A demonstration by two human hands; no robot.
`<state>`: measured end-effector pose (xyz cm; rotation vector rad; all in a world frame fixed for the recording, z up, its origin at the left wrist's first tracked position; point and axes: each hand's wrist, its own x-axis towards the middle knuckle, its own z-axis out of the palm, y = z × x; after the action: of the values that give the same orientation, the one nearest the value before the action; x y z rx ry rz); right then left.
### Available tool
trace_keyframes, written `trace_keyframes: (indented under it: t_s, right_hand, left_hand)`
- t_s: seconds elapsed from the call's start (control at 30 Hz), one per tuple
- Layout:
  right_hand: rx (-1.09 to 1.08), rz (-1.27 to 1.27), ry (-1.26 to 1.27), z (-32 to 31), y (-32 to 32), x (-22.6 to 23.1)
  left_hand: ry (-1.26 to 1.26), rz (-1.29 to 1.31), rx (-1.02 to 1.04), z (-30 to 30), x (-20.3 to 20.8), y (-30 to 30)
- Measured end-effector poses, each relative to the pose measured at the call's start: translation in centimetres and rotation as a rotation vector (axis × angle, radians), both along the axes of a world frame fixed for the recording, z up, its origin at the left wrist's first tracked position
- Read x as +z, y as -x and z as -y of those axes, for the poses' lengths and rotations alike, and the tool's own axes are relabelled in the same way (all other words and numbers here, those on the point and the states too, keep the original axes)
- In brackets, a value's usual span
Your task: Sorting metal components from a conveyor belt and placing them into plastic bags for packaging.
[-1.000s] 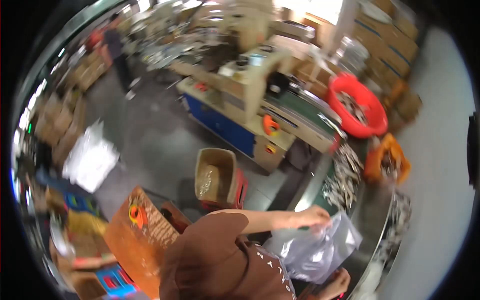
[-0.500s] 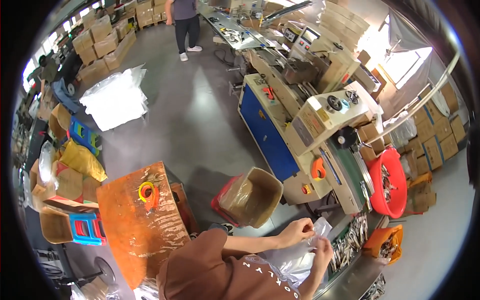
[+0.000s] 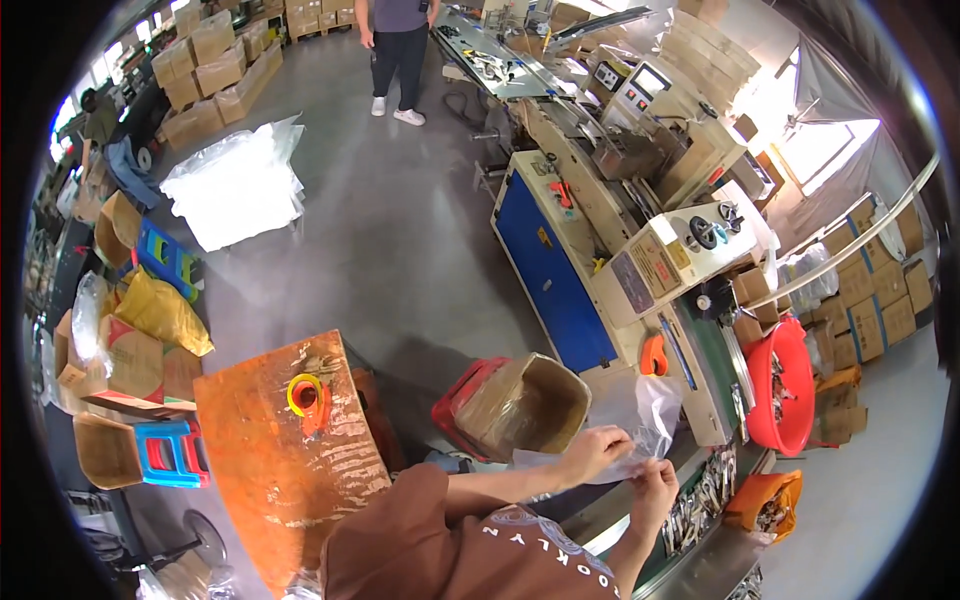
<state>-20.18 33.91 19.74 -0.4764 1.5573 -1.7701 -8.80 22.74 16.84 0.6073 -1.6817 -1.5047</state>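
Note:
My left hand (image 3: 598,452) pinches the edge of a clear plastic bag (image 3: 645,400). Just right of it and nearer to me, my right hand (image 3: 655,486) has its fingers closed on the same bag. Thin and crumpled, the bag spreads beyond both hands, between the open cardboard box (image 3: 555,395) and the cream machine. Whether anything is inside it I cannot tell. Close to my right hand, several metal pieces (image 3: 705,495), perhaps tools or cutlery, lie along the green conveyor belt (image 3: 668,562).
A machine with a blue door (image 3: 550,275) stands ahead right. Red tub (image 3: 783,390) and orange bag (image 3: 765,505) hold metal pieces at right. Left is a worn orange table (image 3: 270,440) with tape dispensers (image 3: 308,395). Another person (image 3: 400,55) stands far off beside white sheeting (image 3: 235,190).
The plastic bag has swung up and away from me, from above the conveyor toward the machine's base. Both hands stay on it. The whole view has shifted slightly.

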Motion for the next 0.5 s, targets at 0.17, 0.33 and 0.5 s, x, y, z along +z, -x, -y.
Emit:
trace_keyframes:
  t_s: [0.17,0.33,0.5]
  right_hand:
    - [-0.075,0.692,0.431,-2.3,5.2,-0.6]
    - [-0.097,0.529,0.157,-2.8,5.9,3.2]
    - [0.359,-0.596,-0.491,-0.5,3.5,5.9]
  left_hand:
    - [-0.556,-0.072,-0.187,3.8,-1.5,-0.4]
    - [-1.378,-0.847,-0.458,9.8,-2.8,-3.5]
    - [-1.193,-1.062,-0.598,13.5,-4.1,-6.5]
